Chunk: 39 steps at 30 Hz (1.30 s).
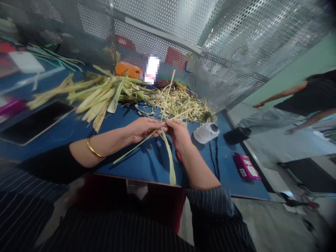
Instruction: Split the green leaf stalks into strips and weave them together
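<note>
My left hand (145, 128) and my right hand (177, 131) meet over the blue table, fingertips pinched together on crossing corn husk strips (168, 157). One pale strip hangs down toward the table's front edge. A thin strip slants to the lower left, and others stick up and to the right from the crossing. Both hands are closed; the exact crossing is partly hidden by the fingers. Behind them lie a bundle of long husks (102, 94) and a heap of shredded husk pieces (189, 103). A white thread spool (206, 132) stands to the right of my right hand.
A dark tablet-like device (36, 120) lies at left on the blue table (131, 164). A black spool (237, 135) and a magenta packet (246, 167) sit at right. An orange packet (128, 70) is near the perforated metal screen (157, 31). Another person (294, 98) stands at right.
</note>
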### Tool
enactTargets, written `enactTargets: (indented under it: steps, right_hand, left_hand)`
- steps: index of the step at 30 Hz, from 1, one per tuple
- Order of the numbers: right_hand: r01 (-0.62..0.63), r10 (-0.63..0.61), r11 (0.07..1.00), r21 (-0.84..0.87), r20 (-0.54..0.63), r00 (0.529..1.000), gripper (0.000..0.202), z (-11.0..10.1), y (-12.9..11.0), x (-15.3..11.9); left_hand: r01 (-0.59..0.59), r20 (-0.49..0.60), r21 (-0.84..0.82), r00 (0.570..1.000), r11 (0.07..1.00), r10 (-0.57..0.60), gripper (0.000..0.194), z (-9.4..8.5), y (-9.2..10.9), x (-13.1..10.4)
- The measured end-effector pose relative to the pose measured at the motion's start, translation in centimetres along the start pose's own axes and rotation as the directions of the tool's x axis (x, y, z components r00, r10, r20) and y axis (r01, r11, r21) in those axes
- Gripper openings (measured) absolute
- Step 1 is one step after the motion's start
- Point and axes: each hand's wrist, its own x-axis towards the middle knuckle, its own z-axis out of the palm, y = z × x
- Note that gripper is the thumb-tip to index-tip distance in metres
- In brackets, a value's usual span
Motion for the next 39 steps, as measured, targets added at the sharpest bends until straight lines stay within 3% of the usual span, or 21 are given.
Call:
enactTargets:
  steps: [2, 6, 11, 14, 17, 19, 21, 23, 25, 28, 33, 36, 39]
  right_hand:
    - [-0.020, 0.020, 1.000, 0.007, -0.010, 1.000, 0.034, 0.1, 0.3, 0.1]
    - [0.108, -0.108, 0.992, -0.066, 0.008, 0.994, 0.033, 0.1, 0.7, 0.2]
    - [0.036, -0.033, 0.993, -0.114, 0.029, 0.999, 0.041, 0.1, -0.2, -0.4]
    - [-0.022, 0.061, 0.963, -0.267, 0.139, 0.988, 0.045, 0.2, -1.1, -1.1]
    - [0.084, 0.070, 0.893, -0.442, 0.321, 0.945, 0.038, 0.2, -1.3, -1.5]
    - [0.249, -0.038, 0.789, -0.561, 0.360, 0.932, 0.033, 0.1, -1.1, -1.5]
    - [0.373, -0.163, 0.587, -0.719, 0.347, 0.924, 0.031, -0.1, -0.9, -1.4]
    - [0.416, -0.224, 0.377, -0.828, 0.354, 0.908, 0.031, -0.2, -1.0, -1.4]
    - [0.422, -0.241, 0.273, -0.865, 0.363, 0.900, 0.029, -0.2, -1.3, -1.6]
    - [0.409, -0.251, 0.259, -0.875, 0.348, 0.903, 0.027, -0.1, -1.5, -1.7]
    - [0.432, -0.157, 0.370, -0.823, 0.403, 0.902, 0.022, -0.1, -0.8, -1.4]
    - [0.437, -0.126, 0.328, -0.838, 0.419, 0.899, 0.021, -0.2, -0.6, -1.2]
    - [0.447, -0.278, 0.273, -0.852, 0.375, 0.885, 0.018, -0.4, -1.1, -1.4]
  left_hand:
    - [0.003, -0.014, -0.001, 1.000, 1.000, -0.003, 0.008, -0.1, -0.1, 0.0]
    - [-0.012, -0.005, 0.035, 1.000, 0.999, 0.012, 0.011, -0.2, -0.4, 0.0]
    - [-0.091, -0.057, 0.029, 0.994, 0.995, 0.092, 0.010, 0.0, -0.3, 0.0]
    - [-0.162, -0.195, 0.009, 0.968, 0.987, 0.161, 0.009, 0.1, 0.2, 0.1]
    - [-0.204, -0.264, 0.043, 0.942, 0.978, 0.207, 0.008, -0.1, 0.6, 0.3]
    - [-0.194, -0.260, 0.048, 0.945, 0.980, 0.200, 0.006, -0.5, 0.7, 0.5]
    - [-0.167, -0.256, 0.032, 0.952, 0.985, 0.170, 0.007, -0.9, 0.7, 0.7]
    - [-0.151, -0.254, 0.034, 0.955, 0.988, 0.154, 0.011, -1.2, 0.7, 0.9]
    - [-0.164, -0.269, 0.069, 0.947, 0.984, 0.176, 0.012, -1.4, 0.9, 0.9]
    - [-0.186, -0.289, 0.082, 0.936, 0.979, 0.202, 0.010, -1.3, 1.3, 0.7]
    - [-0.113, -0.212, -0.057, 0.972, 0.992, 0.098, 0.009, -1.1, 1.5, 0.4]
    - [-0.068, -0.164, -0.131, 0.985, 0.989, 0.046, 0.014, -1.1, 1.4, 0.5]
    - [-0.100, -0.164, -0.127, 0.983, 0.987, 0.078, 0.010, -0.9, 1.3, 0.4]
